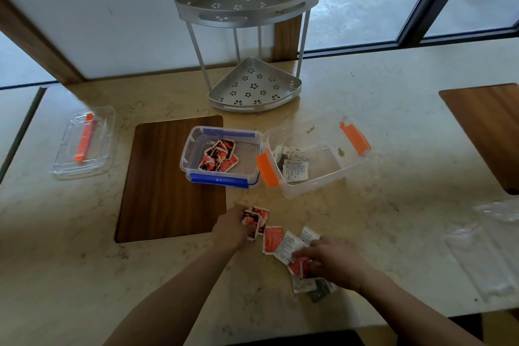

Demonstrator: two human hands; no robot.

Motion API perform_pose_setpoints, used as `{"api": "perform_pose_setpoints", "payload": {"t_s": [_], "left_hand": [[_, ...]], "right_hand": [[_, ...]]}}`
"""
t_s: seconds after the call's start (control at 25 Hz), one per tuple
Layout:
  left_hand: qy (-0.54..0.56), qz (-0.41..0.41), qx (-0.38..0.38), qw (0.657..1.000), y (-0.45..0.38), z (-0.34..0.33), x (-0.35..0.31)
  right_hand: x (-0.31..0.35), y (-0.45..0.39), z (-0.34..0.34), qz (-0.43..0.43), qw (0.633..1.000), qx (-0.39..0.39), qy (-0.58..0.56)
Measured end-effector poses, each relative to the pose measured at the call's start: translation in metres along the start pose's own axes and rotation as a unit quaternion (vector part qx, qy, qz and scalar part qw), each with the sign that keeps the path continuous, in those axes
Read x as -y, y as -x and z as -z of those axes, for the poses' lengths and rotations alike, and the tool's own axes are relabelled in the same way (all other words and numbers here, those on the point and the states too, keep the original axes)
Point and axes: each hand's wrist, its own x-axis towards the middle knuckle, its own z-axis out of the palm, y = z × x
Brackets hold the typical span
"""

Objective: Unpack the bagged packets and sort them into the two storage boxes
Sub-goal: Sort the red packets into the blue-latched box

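Note:
Two clear storage boxes stand open mid-table. The blue-clipped box [193, 160] holds several red-and-black packets [219, 159]. The orange-clipped box [320, 177] to its right holds several white-and-grey packets [293, 164]. Loose packets lie in front of them: a red packet [272, 240], a white packet [288, 246] and grey ones [311, 286]. My left hand [231, 229] grips a small stack of red-and-black packets [254, 219]. My right hand [334, 261] pinches a red packet [297, 265] lying among the loose ones.
A clear lid with an orange clip [84, 143] lies at the left. A two-tier metal corner rack [250, 36] stands behind the boxes. Dark wooden inlays [168, 185] sit in the stone counter. Crumpled clear plastic bags [488, 247] lie at the right edge.

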Motion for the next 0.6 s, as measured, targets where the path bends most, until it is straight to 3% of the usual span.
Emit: {"api": "perform_pose_setpoints", "payload": {"t_s": [0.32, 0.6], "left_hand": [[-0.072, 0.004, -0.023, 0.997, 0.000, -0.012, -0.002], [-0.063, 0.000, -0.023, 0.998, -0.001, -0.016, 0.003]], "right_hand": [[0.001, -0.014, -0.017, 0.001, 0.998, -0.002, 0.058], [0.002, -0.012, -0.019, 0.019, 0.998, -0.066, -0.014]]}}
